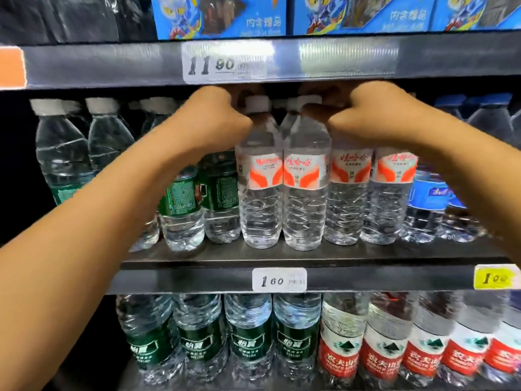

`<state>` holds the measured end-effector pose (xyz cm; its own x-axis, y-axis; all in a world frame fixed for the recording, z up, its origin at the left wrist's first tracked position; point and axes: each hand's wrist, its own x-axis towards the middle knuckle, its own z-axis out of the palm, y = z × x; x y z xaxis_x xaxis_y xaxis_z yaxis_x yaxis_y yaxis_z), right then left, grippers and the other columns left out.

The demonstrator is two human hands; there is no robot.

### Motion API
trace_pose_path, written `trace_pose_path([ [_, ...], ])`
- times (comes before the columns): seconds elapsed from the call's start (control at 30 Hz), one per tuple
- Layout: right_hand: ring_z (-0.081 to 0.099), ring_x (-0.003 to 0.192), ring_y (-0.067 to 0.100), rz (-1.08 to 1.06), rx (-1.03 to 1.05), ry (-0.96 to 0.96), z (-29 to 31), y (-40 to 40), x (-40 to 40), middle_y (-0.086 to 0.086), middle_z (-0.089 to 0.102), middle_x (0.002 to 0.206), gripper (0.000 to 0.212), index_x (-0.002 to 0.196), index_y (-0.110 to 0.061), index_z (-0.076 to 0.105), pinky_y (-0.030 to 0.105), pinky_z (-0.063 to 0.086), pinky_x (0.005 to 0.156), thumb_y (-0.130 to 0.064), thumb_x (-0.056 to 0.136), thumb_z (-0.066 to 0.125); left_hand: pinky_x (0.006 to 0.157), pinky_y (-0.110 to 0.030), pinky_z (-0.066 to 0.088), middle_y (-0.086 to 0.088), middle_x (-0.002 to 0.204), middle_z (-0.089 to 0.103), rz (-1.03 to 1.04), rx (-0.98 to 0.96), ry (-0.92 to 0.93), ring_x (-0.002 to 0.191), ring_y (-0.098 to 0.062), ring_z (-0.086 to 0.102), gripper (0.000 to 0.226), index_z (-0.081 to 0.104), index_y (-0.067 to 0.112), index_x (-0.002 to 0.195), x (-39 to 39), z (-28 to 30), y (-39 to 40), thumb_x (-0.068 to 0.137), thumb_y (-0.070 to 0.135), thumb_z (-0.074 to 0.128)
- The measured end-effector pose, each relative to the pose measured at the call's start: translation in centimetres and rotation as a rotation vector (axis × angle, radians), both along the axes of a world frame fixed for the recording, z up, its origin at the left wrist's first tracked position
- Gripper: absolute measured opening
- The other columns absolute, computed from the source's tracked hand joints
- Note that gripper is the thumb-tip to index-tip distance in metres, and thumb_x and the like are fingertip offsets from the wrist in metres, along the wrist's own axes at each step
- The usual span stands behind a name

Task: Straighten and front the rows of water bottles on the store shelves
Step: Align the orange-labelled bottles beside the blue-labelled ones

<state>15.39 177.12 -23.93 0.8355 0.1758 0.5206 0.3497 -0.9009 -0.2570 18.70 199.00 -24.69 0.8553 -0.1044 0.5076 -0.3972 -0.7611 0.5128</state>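
Several clear water bottles with red-and-white labels stand at the front of the middle shelf [282, 256]. My left hand [217, 114] grips the neck of the leftmost one [260, 198], just under its white cap. My right hand [366, 114] grips the neck of the bottle beside it [306, 204]. Both hands reach in under the upper shelf rail, and their fingertips are hidden behind the bottle necks. Two more bottles of the same brand [348, 193] stand to the right, touching side by side.
Green-labelled bottles [197, 198] stand left on the same shelf, blue-labelled ones [428, 198] right. Price tags [279, 279] sit on the shelf rails. The lower shelf holds green-labelled [248, 342] and red-labelled bottles [386, 354]. Blue boxes [220, 15] fill the top shelf.
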Motion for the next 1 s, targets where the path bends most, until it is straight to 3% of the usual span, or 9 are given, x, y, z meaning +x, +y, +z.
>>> trace_pose_path([
  [0.07, 0.043, 0.055, -0.029, 0.010, 0.024, -0.002, 0.0, 0.0, -0.1, -0.027, 0.051, 0.055, 0.012, 0.103, -0.034, 0.064, -0.004, 0.033, 0.048, -0.040, 0.097, 0.056, 0.094, -0.049, 0.054, -0.010, 0.114, 0.069, -0.016, 0.013, 0.022, 0.106, -0.028, 0.064, 0.036, 0.067, 0.013, 0.115, 0.0, 0.0, 0.2, 0.086, 0.035, 0.064],
  [0.2, 0.060, 0.096, 0.019, -0.116, -0.102, 0.018, 0.2, 0.7, 0.1, 0.000, 0.069, 0.105, 0.059, 0.119, -0.022, 0.066, 0.032, 0.050, 0.082, -0.068, 0.088, 0.046, 0.082, -0.038, 0.053, -0.009, 0.105, 0.071, 0.042, 0.147, -0.104, 0.098, -0.029, 0.063, 0.056, 0.069, 0.016, 0.112, -0.3, -0.5, -0.4, 0.086, 0.064, 0.056],
  [0.27, 0.059, 0.108, 0.028, -0.144, -0.152, 0.002, 0.2, 1.0, 0.2, 0.007, 0.069, 0.116, 0.066, 0.119, -0.021, 0.066, 0.040, 0.049, 0.091, -0.073, 0.085, 0.044, 0.083, -0.042, 0.054, -0.011, 0.108, 0.071, 0.052, 0.175, -0.161, 0.096, -0.031, 0.064, 0.058, 0.067, 0.015, 0.115, -0.1, -0.7, -0.6, 0.086, 0.065, 0.056],
  [0.33, 0.059, 0.108, 0.029, -0.154, -0.137, -0.028, 0.2, 1.0, 0.2, 0.008, 0.070, 0.115, 0.063, 0.119, -0.019, 0.066, 0.037, 0.049, 0.089, -0.070, 0.087, 0.046, 0.081, -0.046, 0.055, -0.010, 0.105, 0.072, 0.000, 0.106, -0.144, 0.090, -0.031, 0.066, 0.053, 0.066, 0.015, 0.114, 0.3, -0.6, -0.5, 0.086, 0.060, 0.062],
  [0.5, 0.058, 0.108, 0.026, -0.099, -0.056, -0.042, 0.0, 0.7, 0.7, 0.007, 0.070, 0.116, 0.052, 0.121, -0.020, 0.066, 0.028, 0.044, 0.081, -0.059, 0.090, 0.053, 0.094, -0.052, 0.053, -0.009, 0.109, 0.073, -0.094, -0.075, -0.019, 0.107, -0.030, 0.066, 0.045, 0.067, 0.021, 0.117, 0.5, -0.6, -0.1, 0.082, 0.050, 0.072],
  [0.6, 0.058, 0.103, 0.028, -0.120, -0.104, -0.030, 0.1, 0.7, 1.0, 0.010, 0.069, 0.114, 0.056, 0.123, -0.019, 0.064, 0.032, 0.046, 0.081, -0.062, 0.091, 0.048, 0.094, -0.045, 0.053, -0.005, 0.111, 0.071, -0.053, -0.073, 0.050, 0.105, -0.026, 0.066, 0.037, 0.067, 0.021, 0.109, 1.0, -0.5, -0.1, 0.085, 0.048, 0.069],
  [0.7, 0.051, 0.086, 0.024, -0.156, -0.163, -0.011, 0.3, 0.8, 1.1, 0.011, 0.068, 0.102, 0.061, 0.117, -0.013, 0.064, 0.032, 0.039, 0.071, -0.065, 0.092, 0.042, 0.088, -0.050, 0.057, -0.003, 0.113, 0.072, -0.056, -0.097, 0.041, 0.104, -0.029, 0.067, 0.033, 0.068, 0.029, 0.114, 0.8, -0.4, -0.4, 0.085, 0.045, 0.070],
  [0.83, 0.044, 0.065, 0.013, -0.148, -0.186, -0.017, 0.4, 0.5, 1.0, -0.001, 0.052, 0.071, 0.057, 0.108, -0.008, 0.063, 0.030, 0.032, 0.054, -0.060, 0.095, 0.043, 0.090, -0.050, 0.055, 0.006, 0.107, 0.073, -0.101, -0.168, -0.023, 0.102, -0.026, 0.068, 0.023, 0.068, 0.038, 0.108, 0.3, -0.6, -0.8, 0.085, 0.041, 0.073],
  [1.0, 0.053, 0.084, 0.022, -0.093, -0.184, -0.004, 0.5, 0.2, 1.0, 0.009, 0.066, 0.095, 0.053, 0.119, -0.011, 0.060, 0.033, 0.039, 0.068, -0.056, 0.096, 0.044, 0.092, -0.050, 0.055, 0.002, 0.104, 0.075, -0.073, -0.182, 0.017, 0.104, -0.028, 0.069, 0.024, 0.071, 0.043, 0.100, 0.6, -0.5, -0.3, 0.078, 0.051, 0.074],
])
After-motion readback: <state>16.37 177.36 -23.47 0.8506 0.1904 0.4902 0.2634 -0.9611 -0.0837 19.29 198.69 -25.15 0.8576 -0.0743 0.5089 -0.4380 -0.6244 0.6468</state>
